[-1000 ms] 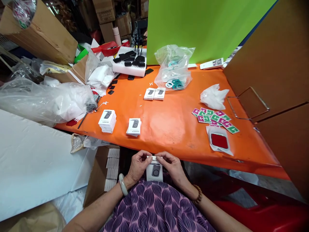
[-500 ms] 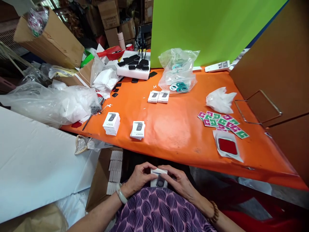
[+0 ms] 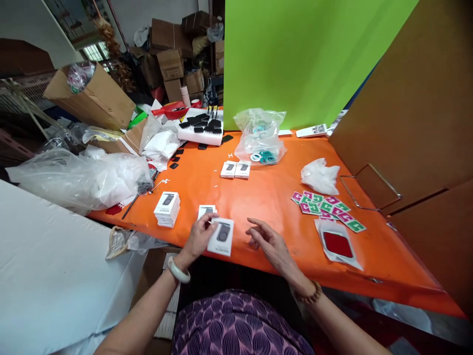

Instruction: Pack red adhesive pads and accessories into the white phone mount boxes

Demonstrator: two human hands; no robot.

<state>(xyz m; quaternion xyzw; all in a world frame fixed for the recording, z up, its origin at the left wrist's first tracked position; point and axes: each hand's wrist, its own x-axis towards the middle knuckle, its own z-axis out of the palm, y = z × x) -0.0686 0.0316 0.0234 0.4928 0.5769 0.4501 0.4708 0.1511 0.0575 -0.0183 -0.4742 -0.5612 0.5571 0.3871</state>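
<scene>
My left hand [image 3: 200, 237], with a pale bangle at the wrist, pinches the left edge of a small white box [image 3: 222, 238] printed with a dark device. That box is over the front edge of the orange table [image 3: 273, 197], in front of a short pile of like boxes [image 3: 207, 211] that it partly hides. My right hand [image 3: 271, 244] hovers to the right of the held box with fingers apart and nothing in them. Left of my left hand stands a taller stack of white boxes [image 3: 167, 209]. Two piles of boxes [image 3: 235, 170] sit side by side farther back.
A clear bag with teal rings [image 3: 260, 138] lies at the back. On the right are pink and green cards [image 3: 327, 207], a red square pad [image 3: 338, 244] and crumpled white wrap [image 3: 320, 176]. Black pieces on white foam [image 3: 201, 127] and plastic bags [image 3: 84, 177] are left.
Both hands have risen from my lap to the table edge. My right hand has let go of the box, which my left hand has carried up. The view has tilted upward.
</scene>
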